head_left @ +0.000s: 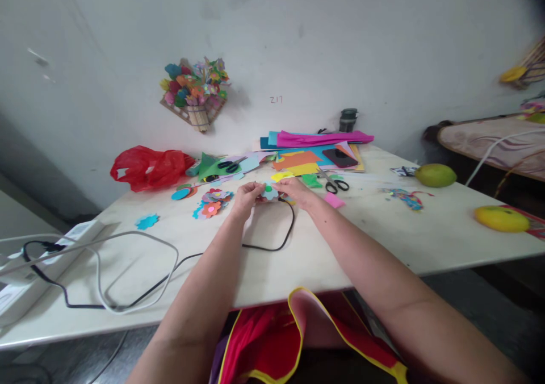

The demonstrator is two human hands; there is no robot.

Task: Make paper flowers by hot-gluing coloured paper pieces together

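Both hands meet over the middle of the table, holding a light blue paper flower (269, 191) with a green centre between them. My left hand (248, 195) pinches its left edge, and my right hand (294, 191) grips its right edge. Just below the flower runs a black cable (293, 225), whose end is hidden near my fingers. To the left lies a pile of coloured paper flowers (212, 209), with a plain blue flower shape (147, 221) farther left. Black-handled scissors (336, 186) rest right of my right hand, near a pink paper piece (334, 200).
A red plastic bag (151, 167), more scissors (231, 165), coloured sheets (298, 159) and a phone (339, 157) lie along the back. A power strip (63, 253) with looping cables is at left. A green mango (435, 175) and yellow mango (501, 218) are at right.
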